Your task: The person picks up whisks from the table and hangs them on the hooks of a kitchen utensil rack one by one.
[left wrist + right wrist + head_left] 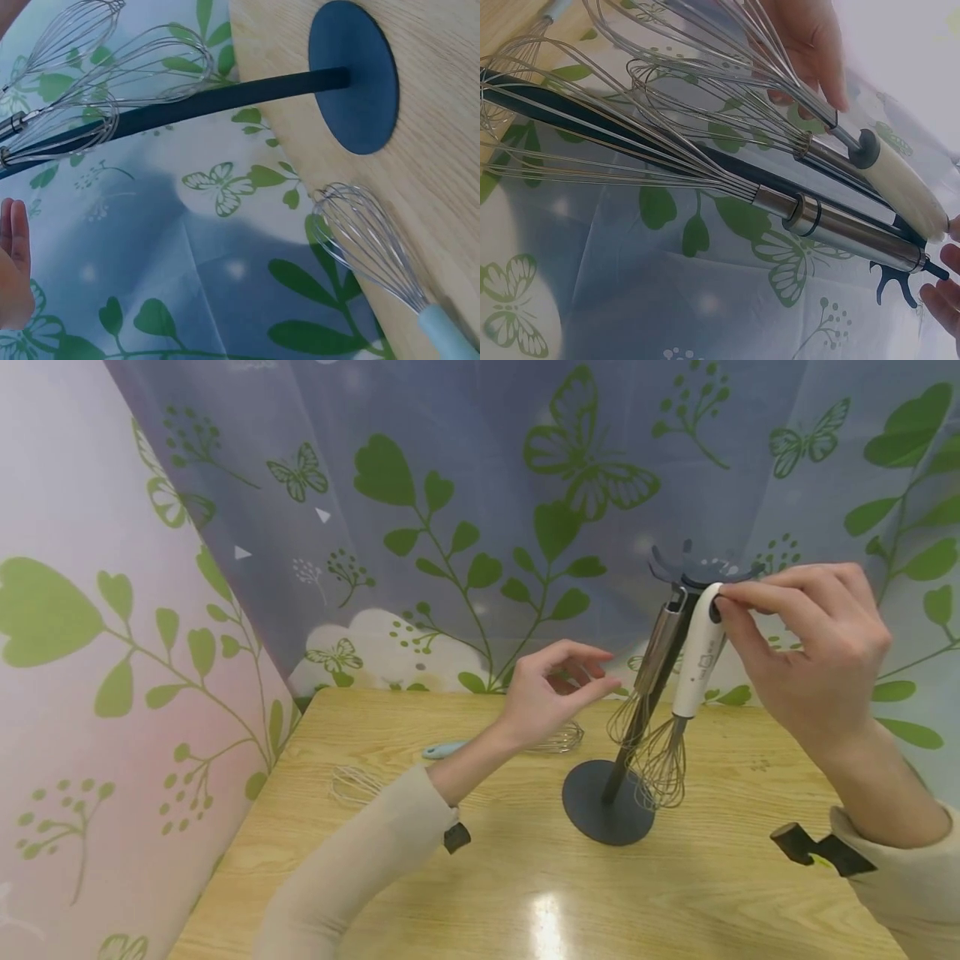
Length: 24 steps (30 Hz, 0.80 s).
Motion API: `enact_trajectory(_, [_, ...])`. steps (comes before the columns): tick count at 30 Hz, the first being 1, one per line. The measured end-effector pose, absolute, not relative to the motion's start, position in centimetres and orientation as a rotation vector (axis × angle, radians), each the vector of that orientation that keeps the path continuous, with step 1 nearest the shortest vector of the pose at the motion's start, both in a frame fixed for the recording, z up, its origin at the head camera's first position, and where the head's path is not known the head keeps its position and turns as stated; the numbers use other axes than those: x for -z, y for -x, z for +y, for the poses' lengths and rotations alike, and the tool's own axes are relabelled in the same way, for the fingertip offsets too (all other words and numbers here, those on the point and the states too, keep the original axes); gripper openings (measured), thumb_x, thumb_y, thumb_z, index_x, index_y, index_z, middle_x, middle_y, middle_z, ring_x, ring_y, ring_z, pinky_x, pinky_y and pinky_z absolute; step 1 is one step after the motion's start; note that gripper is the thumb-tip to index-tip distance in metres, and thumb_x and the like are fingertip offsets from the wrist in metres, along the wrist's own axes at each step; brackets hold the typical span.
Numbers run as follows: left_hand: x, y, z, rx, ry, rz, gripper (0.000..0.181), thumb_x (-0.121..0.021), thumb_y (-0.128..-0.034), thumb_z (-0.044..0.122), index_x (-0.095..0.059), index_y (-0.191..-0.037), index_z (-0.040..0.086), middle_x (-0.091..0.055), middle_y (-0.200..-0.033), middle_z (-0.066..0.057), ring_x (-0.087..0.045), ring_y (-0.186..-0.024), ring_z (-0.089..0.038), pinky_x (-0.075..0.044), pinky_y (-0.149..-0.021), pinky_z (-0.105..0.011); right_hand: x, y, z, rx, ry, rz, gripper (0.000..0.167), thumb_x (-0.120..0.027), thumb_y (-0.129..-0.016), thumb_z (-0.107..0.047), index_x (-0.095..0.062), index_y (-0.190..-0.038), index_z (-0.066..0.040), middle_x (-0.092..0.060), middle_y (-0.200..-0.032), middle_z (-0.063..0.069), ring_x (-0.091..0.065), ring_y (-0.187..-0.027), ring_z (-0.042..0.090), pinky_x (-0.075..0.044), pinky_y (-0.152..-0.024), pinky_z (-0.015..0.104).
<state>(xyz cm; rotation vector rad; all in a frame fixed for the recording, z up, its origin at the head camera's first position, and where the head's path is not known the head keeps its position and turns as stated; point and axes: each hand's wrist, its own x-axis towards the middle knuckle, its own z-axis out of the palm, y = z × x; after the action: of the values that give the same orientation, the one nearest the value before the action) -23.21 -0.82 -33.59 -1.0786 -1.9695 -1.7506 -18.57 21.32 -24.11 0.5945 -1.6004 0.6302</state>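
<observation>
My right hand point(817, 643) pinches the top end of a white-handled whisk point(699, 668) between thumb and fingers, beside the hooks of a dark utensil stand point(609, 806). The whisk hangs wires down. Steel-handled whisks point(855, 240) hang from the stand too; two show in the right wrist view. My left hand point(551, 681) is held left of the pole, fingers bent loosely and thumb apart, with nothing in it. In the right wrist view that left hand point(802, 52) appears behind the wires. Whether the white whisk's loop sits on a hook cannot be made out.
A whisk with a light blue handle point(442, 334) lies on the wooden table point(487, 877) behind my left forearm. Farther left lies another whisk's wire head point(356, 783), the rest covered by my sleeve. A patterned curtain point(465, 485) hangs behind the table.
</observation>
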Motion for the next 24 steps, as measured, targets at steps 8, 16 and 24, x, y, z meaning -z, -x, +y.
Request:
enact_trajectory(8, [34.5,23.3,-2.1,1.761,1.044,-2.027,0.029,-0.083,-0.0891,0.004,-0.075,-0.116,0.001,-0.077,-0.096,-0.018,-0.069,-0.080,0.000,-0.063,-0.066,-0.033,24.1,18.6,21.3,-0.632,-0.590,-1.599,0.007,-0.081,-0.085,0.002,-0.077,-0.087,0.008,-0.067,-0.079,0.033,-0.051,-0.079,0.053,-0.036,-0.094,0.019])
enact_trajectory(16, [35.4,23.2,-3.1,1.742,1.025,-2.129,0.027,-0.083,-0.0904,0.007,-0.075,-0.115,0.003,-0.077,-0.097,-0.016,-0.066,-0.077,0.001,-0.055,-0.061,-0.027,24.0,18.6,21.2,-0.643,-0.590,-1.592,0.006,-0.081,-0.082,0.006,-0.077,-0.086,0.008,-0.067,-0.078,0.032,-0.051,-0.078,0.053,-0.037,-0.093,0.019])
enact_trajectory(24, [36.0,23.1,-4.4,1.755,1.016,-2.261,0.025,-0.081,-0.0926,0.011,-0.076,-0.117,0.006,-0.075,-0.098,-0.014,-0.064,-0.078,0.002,-0.064,-0.069,-0.037,24.1,18.8,21.3,-0.644,-0.594,-1.595,0.007,-0.081,-0.084,0.003,-0.077,-0.086,0.008,-0.067,-0.078,0.032,-0.051,-0.079,0.053,-0.036,-0.093,0.018])
